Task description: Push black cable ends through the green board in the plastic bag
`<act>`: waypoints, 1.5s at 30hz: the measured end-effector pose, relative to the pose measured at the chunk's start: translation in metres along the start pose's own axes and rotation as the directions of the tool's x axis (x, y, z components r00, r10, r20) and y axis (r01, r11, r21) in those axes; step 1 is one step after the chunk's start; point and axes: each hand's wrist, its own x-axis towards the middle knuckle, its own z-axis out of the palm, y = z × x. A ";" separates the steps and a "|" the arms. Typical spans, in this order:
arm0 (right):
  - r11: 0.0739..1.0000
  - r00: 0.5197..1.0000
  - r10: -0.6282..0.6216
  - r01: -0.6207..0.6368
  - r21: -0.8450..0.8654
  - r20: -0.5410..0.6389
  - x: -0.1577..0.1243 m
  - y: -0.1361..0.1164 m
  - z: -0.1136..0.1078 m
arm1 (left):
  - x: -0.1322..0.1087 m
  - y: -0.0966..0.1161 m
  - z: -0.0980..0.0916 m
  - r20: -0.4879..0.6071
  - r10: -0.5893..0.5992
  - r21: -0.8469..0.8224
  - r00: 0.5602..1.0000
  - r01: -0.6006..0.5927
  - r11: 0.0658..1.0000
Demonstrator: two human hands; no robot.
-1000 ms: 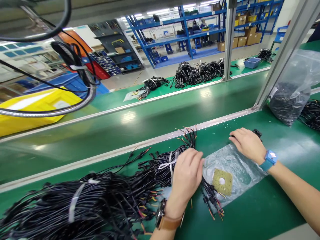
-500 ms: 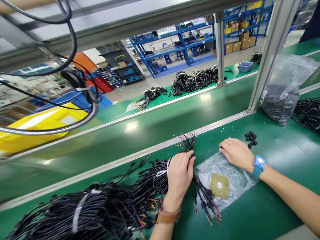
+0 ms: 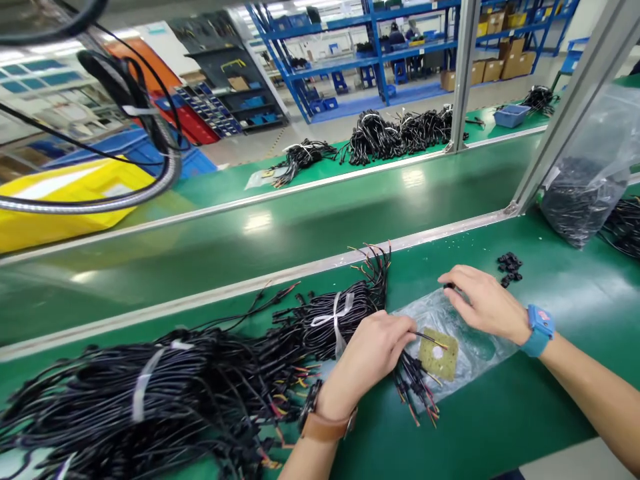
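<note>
My left hand [image 3: 377, 347] pinches a thin black cable [image 3: 427, 339], whose bare coloured wire ends point right over a yellowish square pad [image 3: 439, 353] with a round hole. The pad lies on a clear plastic bag [image 3: 470, 360]. Between the fingertips of my right hand [image 3: 483, 303] is a small black plastic part [image 3: 449, 286], held above the bag's far edge. Beside my left hand lies a tied bundle of black cables [image 3: 320, 323]. Below its fingers, several cable ends [image 3: 417, 383] with black connectors fan out across the bag.
A larger pile of black cables [image 3: 165, 393] covers the left of the green bench. A heap of small black parts [image 3: 510, 267] lies beyond my right hand. A filled plastic bag [image 3: 580, 193] stands against a metal post [image 3: 565, 120]. Hoses [image 3: 170, 167] hang at upper left.
My left hand has moved down and right from the bundle's wire ends and now shows a single cable in its fingers. A small black part now shows in my right fingertips.
</note>
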 end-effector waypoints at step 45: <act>0.996 0.968 -0.056 0.037 0.084 0.246 -0.002 -0.013 0.009 | 0.013 0.016 0.021 0.109 -0.070 0.219 0.992 0.044 0.975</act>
